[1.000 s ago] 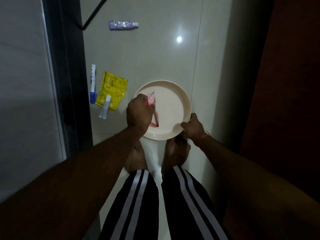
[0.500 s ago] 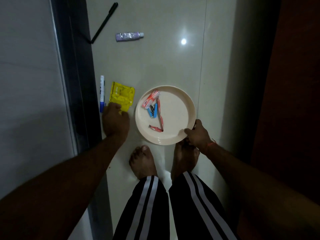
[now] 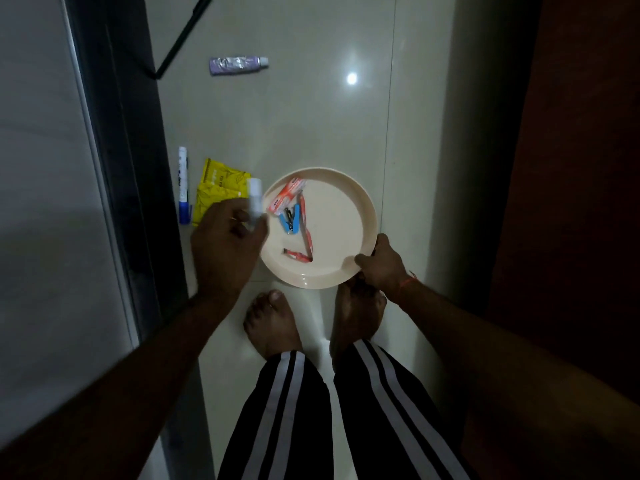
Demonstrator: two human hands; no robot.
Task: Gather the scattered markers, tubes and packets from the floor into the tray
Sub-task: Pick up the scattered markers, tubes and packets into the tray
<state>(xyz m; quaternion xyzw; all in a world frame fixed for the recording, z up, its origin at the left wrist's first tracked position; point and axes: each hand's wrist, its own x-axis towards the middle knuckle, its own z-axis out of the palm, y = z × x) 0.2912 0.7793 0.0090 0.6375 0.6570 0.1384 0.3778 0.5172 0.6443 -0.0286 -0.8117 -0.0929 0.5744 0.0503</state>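
the pale tiled floor (image 3: pixel 311 126) fills the middle of the view, with a dark vertical frame (image 3: pixel 124 168) on its left side. two legs in black trousers with white stripes (image 3: pixel 346 417) and two bare feet stand at the bottom. the round cream tray (image 3: pixel 349 216) lies on the floor just in front of the feet. the right hand (image 3: pixel 382 265) grips the tray at its near right rim, fingers closed on the edge. the left hand (image 3: pixel 227 244) is just left of the tray, blurred, and it holds a small white tube (image 3: pixel 254 199) upright between the fingers, above the floor beside the tray rim. inside the tray lie an orange packet (image 3: pixel 286 199), a blue clip-like thing (image 3: pixel 290 220) and thin red sachets (image 3: pixel 304 237). on the floor left of the tray lie yellow packets (image 3: pixel 218 188), partly under the hand, and beside them a white marker with blue cap (image 3: pixel 183 185). further away lie a purple tube (image 3: pixel 237 65) and a black pen (image 3: pixel 181 36) near the frame.
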